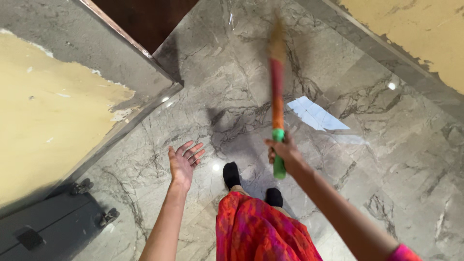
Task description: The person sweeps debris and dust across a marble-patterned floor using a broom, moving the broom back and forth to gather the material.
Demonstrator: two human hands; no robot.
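My right hand grips the green end of a broom handle. The handle is red and orange, and the blurred straw head points away from me over the grey marble floor. My left hand hangs open, palm up and fingers spread, holding nothing, to the left of my feet. My feet in black socks stand under a red and pink garment.
A dark wheeled suitcase lies at the lower left against a yellow wall with peeling paint. A dark doorway opens at the top. Another peeling yellow wall runs along the upper right.
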